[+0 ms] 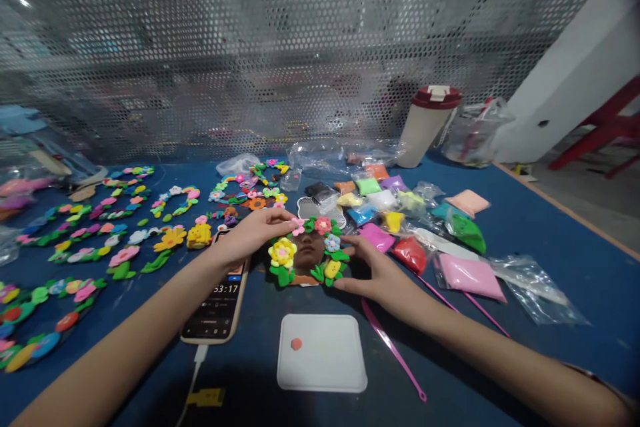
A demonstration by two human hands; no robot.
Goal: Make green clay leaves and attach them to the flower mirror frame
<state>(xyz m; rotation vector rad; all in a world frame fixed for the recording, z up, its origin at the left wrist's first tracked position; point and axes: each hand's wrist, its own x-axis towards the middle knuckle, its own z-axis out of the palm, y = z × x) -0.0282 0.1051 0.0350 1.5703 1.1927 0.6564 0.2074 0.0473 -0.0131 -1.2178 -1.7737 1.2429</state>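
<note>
A small mirror (307,250) framed with clay flowers and green leaves lies on the blue table, between my two hands. My left hand (260,233) reaches to its upper left edge, fingertips at a pink clay flower (298,227). Around the right edge curve the fingers of my right hand (367,270), thumb near the yellow clay piece (332,269), the others by the blue flower (333,243). Nearer me lies a white board (323,360) with a small coral clay piece (297,344) on it.
A phone (215,307) with a cable lies at left, beside many clay-decorated frames (175,203). Colourful clay packets (467,275) spread at right. A pink tool (395,347) lies right of the board. A tumbler (427,127) stands behind, before a perforated metal screen (300,47).
</note>
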